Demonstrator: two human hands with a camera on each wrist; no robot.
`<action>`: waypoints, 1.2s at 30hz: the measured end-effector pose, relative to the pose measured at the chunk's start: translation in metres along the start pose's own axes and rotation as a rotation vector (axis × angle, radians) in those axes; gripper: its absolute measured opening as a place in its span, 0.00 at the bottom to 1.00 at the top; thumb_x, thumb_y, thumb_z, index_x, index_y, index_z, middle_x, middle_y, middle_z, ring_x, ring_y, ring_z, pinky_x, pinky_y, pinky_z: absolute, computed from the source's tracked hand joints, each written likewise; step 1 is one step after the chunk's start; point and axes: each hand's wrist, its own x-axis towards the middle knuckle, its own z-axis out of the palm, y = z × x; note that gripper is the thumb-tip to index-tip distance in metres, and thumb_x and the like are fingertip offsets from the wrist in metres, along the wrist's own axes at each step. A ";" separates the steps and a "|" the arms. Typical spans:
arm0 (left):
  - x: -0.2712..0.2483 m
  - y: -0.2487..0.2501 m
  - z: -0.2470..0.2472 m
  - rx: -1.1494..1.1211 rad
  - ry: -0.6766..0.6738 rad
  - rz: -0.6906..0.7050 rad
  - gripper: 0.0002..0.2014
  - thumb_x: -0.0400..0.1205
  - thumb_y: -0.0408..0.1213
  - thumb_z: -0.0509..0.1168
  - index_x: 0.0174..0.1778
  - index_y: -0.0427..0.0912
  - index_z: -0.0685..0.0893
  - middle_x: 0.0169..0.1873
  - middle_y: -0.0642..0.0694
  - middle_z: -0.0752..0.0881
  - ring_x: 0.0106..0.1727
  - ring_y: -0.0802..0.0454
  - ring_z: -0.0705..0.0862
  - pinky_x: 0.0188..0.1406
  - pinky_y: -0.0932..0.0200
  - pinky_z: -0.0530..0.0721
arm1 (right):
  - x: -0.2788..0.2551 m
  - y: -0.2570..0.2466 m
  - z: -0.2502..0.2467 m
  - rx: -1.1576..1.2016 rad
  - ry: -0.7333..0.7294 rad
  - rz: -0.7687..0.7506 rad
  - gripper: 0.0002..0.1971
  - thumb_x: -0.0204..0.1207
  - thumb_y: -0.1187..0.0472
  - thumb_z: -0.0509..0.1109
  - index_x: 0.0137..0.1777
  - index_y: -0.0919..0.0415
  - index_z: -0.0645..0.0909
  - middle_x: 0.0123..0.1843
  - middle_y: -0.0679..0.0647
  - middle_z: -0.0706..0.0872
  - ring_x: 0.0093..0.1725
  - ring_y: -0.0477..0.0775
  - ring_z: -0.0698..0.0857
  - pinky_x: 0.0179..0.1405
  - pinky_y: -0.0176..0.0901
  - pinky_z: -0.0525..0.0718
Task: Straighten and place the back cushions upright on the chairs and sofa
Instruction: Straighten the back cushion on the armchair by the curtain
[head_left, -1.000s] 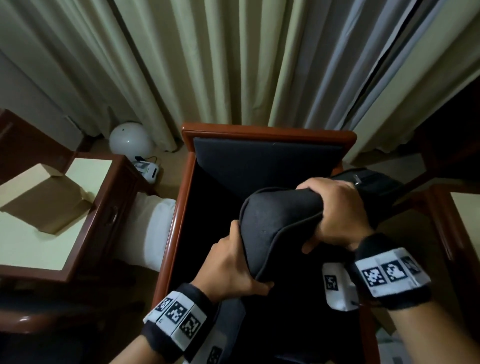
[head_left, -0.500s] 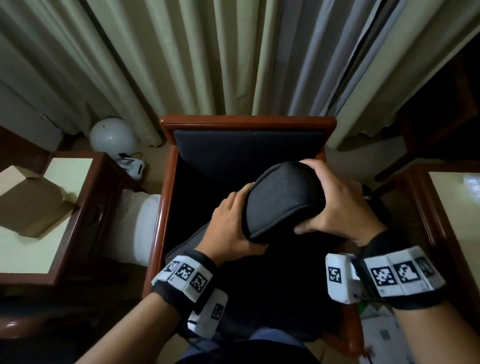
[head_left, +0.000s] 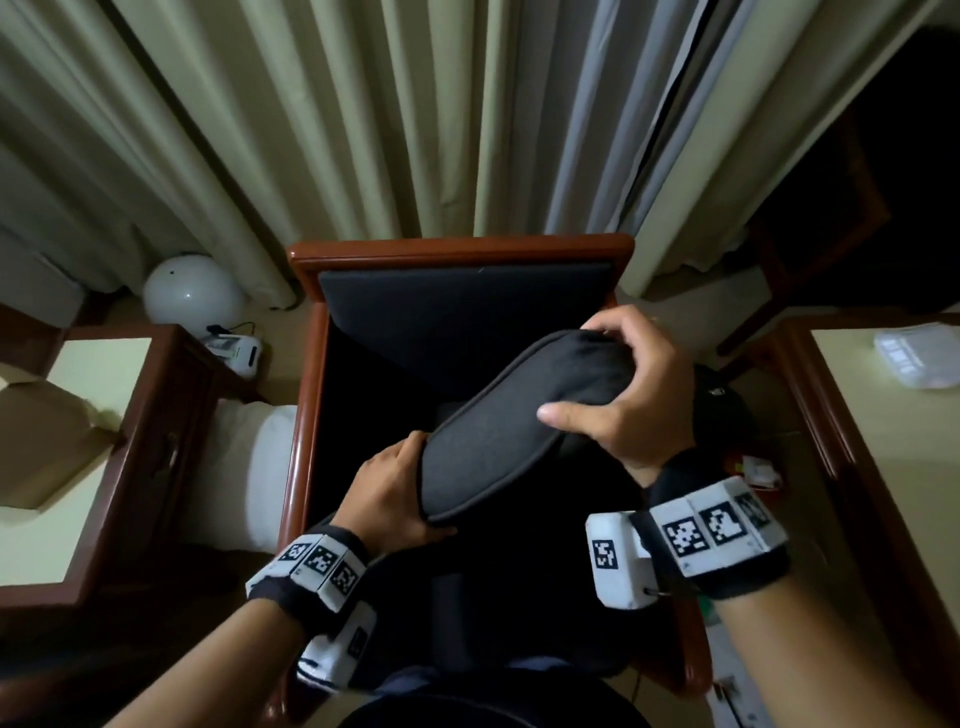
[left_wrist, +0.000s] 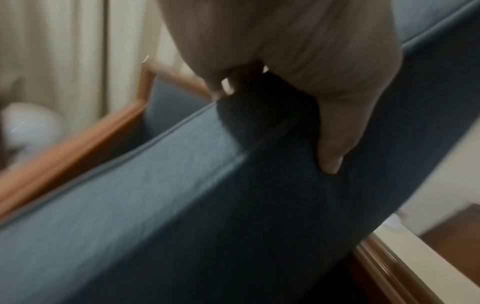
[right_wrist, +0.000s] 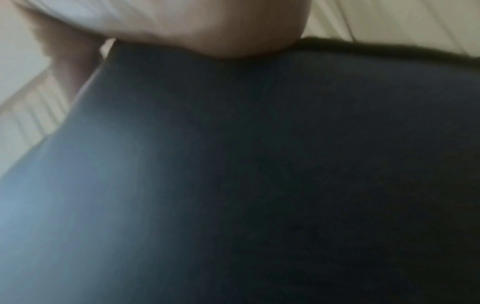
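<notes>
So the left hand (head_left: 392, 493) is clamped on the near lower end of the dark back cushion (head_left: 511, 421), thumb wrapped under its edge. The right hand (head_left: 631, 395) grips the far upper end, so it's tilted above the seat. Past both hands is the wooden chair (head_left: 457, 249), then curtains (head_left: 415, 114).

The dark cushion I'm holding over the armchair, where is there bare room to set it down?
Both the left hand and right hand grip the cushion. Free: the dark seat below, between the wooden arms, in front of the backrest pad. The left side table is crowded by an open cardboard box.
</notes>
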 end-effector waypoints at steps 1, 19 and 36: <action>0.002 0.004 -0.009 0.026 0.025 0.031 0.47 0.52 0.65 0.75 0.64 0.43 0.77 0.53 0.47 0.86 0.53 0.43 0.87 0.51 0.49 0.85 | 0.005 0.000 -0.005 0.060 0.054 0.035 0.27 0.44 0.48 0.81 0.46 0.48 0.81 0.43 0.52 0.86 0.43 0.49 0.85 0.43 0.40 0.81; -0.053 -0.108 -0.003 -0.028 0.165 -0.394 0.45 0.62 0.80 0.55 0.73 0.60 0.73 0.66 0.52 0.79 0.72 0.47 0.73 0.72 0.44 0.62 | 0.025 0.085 0.039 0.680 0.125 0.597 0.06 0.75 0.54 0.65 0.47 0.51 0.83 0.50 0.50 0.85 0.55 0.49 0.83 0.64 0.47 0.76; -0.065 -0.120 -0.051 -0.580 0.560 -0.996 0.37 0.58 0.79 0.66 0.55 0.58 0.80 0.63 0.39 0.83 0.64 0.34 0.81 0.71 0.36 0.76 | 0.035 0.072 0.018 0.949 0.165 0.720 0.19 0.80 0.49 0.63 0.37 0.55 0.91 0.39 0.52 0.93 0.42 0.51 0.91 0.44 0.39 0.86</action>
